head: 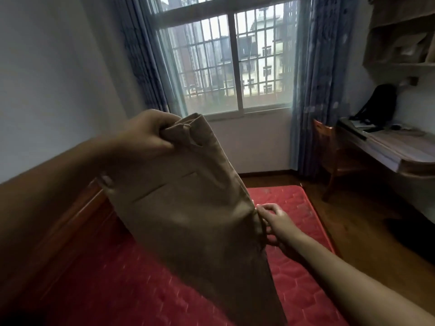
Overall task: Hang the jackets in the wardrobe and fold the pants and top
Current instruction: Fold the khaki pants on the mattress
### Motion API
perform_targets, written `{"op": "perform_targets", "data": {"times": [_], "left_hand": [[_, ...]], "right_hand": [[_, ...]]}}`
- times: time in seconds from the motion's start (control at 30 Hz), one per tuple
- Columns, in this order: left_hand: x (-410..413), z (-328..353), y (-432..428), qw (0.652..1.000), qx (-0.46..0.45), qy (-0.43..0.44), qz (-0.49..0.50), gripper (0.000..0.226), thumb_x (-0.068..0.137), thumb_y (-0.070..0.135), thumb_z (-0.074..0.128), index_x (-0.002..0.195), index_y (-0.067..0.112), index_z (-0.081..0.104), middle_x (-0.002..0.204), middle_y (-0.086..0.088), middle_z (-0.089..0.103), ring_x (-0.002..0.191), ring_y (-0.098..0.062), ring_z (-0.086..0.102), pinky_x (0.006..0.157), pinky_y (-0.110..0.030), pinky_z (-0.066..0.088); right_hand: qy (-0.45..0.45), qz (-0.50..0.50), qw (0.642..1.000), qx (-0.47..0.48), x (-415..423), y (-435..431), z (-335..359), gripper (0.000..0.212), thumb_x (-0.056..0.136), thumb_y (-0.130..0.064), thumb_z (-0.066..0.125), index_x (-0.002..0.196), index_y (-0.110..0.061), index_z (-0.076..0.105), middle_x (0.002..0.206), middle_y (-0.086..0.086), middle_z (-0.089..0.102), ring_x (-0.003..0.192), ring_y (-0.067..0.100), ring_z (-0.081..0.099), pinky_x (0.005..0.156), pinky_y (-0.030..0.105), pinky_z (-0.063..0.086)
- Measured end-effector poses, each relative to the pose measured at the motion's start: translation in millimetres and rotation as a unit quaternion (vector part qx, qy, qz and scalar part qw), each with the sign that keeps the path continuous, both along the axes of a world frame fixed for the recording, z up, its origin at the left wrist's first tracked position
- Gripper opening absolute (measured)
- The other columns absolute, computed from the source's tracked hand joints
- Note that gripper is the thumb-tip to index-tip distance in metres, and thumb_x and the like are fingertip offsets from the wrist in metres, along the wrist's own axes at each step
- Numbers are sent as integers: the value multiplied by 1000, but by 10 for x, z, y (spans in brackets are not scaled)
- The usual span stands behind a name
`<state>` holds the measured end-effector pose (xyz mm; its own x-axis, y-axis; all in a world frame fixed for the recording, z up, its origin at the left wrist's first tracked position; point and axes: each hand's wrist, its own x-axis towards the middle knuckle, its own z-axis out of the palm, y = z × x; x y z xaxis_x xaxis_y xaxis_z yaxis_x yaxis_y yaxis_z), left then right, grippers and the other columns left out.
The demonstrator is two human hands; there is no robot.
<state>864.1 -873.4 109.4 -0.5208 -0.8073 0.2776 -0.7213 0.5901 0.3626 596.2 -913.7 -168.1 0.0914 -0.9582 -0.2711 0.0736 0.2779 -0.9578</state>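
Note:
A pair of tan pants [193, 208] hangs in the air above the red mattress [294, 267], waistband up. My left hand [146, 135] grips the waistband at its top corner, raised to about window-sill height. My right hand [273, 224] pinches the pants' right edge lower down, near the crotch seam. The legs drop out of view at the bottom of the frame. No jackets, top or wardrobe are in view.
The bed's wooden side rail [77, 222] runs along the left wall. A barred window [226, 60] with blue curtains is straight ahead. At the right are a wooden chair [329, 156], a desk [386, 147] with a black backpack [376, 102], and shelves above.

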Motion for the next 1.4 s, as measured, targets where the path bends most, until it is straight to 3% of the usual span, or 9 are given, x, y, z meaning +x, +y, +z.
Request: {"op": "perform_targets", "data": {"times": [0.23,0.5,0.63,0.8,1.07,1.17,1.23,1.33,1.4], "left_hand": [[63,-157,186,997,-10,24,66,24,80,9,69,104,8,73,91,-14,73,83,-18,71,69,-42,54],[308,-196,388,987,9,43,152,59,83,-15,67,89,44,75,79,19,74,73,8,66,62,-10,50],[266,-169,467,985,24,52,165,36,87,-10,68,90,24,77,81,18,75,76,6,68,63,-9,50],[127,-103,510,984,34,64,165,43,90,-5,65,85,36,77,79,20,75,74,6,69,61,-8,50],[19,30,582,983,88,91,135,33,88,-2,67,87,29,79,88,2,78,81,-10,75,64,-16,56],[-35,24,556,985,79,64,138,23,89,0,69,92,21,76,88,4,78,82,-10,74,66,-15,55],[-68,36,545,987,73,30,137,18,89,2,70,97,17,75,90,5,78,84,-9,74,67,-15,55],[-145,22,516,992,57,-32,108,16,91,4,70,102,15,74,95,3,77,87,-9,73,72,-23,58],[-250,-31,495,992,57,-69,85,11,91,10,71,101,16,73,93,1,75,87,-11,71,74,-27,57]], "right_hand": [[-108,82,990,39,85,-127,48,31,94,-36,72,118,-19,66,101,9,74,82,18,71,62,33,57],[-289,-13,957,17,60,-36,16,17,99,3,55,98,-7,69,78,14,67,62,21,61,54,30,56],[-235,59,970,-35,10,84,115,21,104,-12,54,104,-10,74,96,18,73,81,26,69,77,42,58],[-31,60,980,-190,-70,223,131,1,91,-11,73,90,-12,74,93,23,70,84,29,67,78,46,57],[-259,71,963,-19,-142,282,-22,14,89,-7,67,76,-11,64,79,16,64,67,23,61,65,36,52],[-211,117,970,-37,-172,317,-60,4,87,-15,72,89,-17,70,91,16,69,77,26,66,68,37,54],[-40,178,979,-87,-218,303,-31,19,89,-26,76,106,-32,69,110,9,69,95,22,69,77,37,57],[232,233,917,-227,-204,283,304,68,73,-68,75,134,-44,55,136,-6,46,127,15,48,108,43,48],[157,280,894,-312,-36,336,814,73,73,-64,79,136,-41,50,140,-11,51,129,9,51,111,38,46]]}}
